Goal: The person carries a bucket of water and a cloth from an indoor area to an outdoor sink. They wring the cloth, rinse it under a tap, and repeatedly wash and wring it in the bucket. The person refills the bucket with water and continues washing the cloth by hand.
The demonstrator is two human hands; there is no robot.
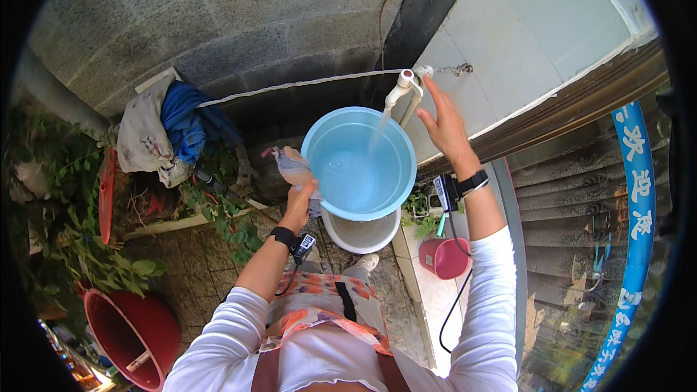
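Water runs from a white tap [401, 87] into a light blue plastic basin [400, 171], where a shallow layer of water [354, 182] lies. My right hand [446, 128] is beside the tap, its fingers apart and holding nothing; whether a fingertip touches the tap's handle or pipe I cannot tell. Gripped in my left hand [299, 204] at the basin's left rim is a crumpled greyish cloth [293, 166]. Beneath the blue basin a white basin [359, 231] shows only its near part.
A white cord [305, 83] runs from the tap to blue and pale cloths [185, 120] hanging at left. A pink bucket [444, 258] stands on the ledge at right. At lower left is a large red tub [158, 321]. A concrete block wall [261, 16] rises behind.
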